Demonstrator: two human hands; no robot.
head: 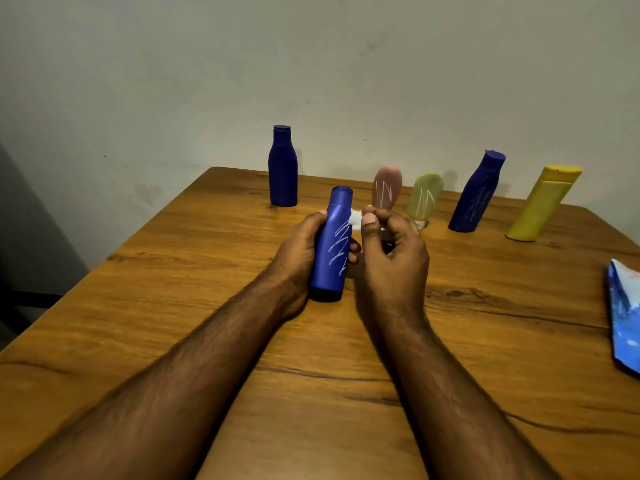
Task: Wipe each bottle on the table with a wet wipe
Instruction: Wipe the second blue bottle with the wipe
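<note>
**A:** What is nearest, and how much room is there?

**B:** Two bare forearms reach over a brown wood-grain table [207, 427]. Bare tabletop lies all around them. The table's left edge runs diagonally; its far edge meets a plain pale wall [311, 64]. At the right edge lies a crinkled blue-and-white plastic packet [623, 320], cut off by the frame.

**A:** And the hands?

**B:** The left hand [301, 251] grips a smooth blue plastic bottle with a flip cap [332, 244], fingers curled round it, holding it upright just above the table. White zigzag scribbles mark its front; no readable brand. The right hand [394, 251] pinches a small wadded white wet wipe [356, 216] between thumb and fingertips, touching the bottle's shoulder.

**A:** Farther back?

**B:** A row of bottles: a dark blue shouldered bottle [283, 168] far left; a pink rounded tube [387, 187] and a pale green tube [424, 197], both scribbled white; a second dark blue bottle [476, 192], faintly scribbled; and a yellow flat-capped bottle [542, 202].
</note>
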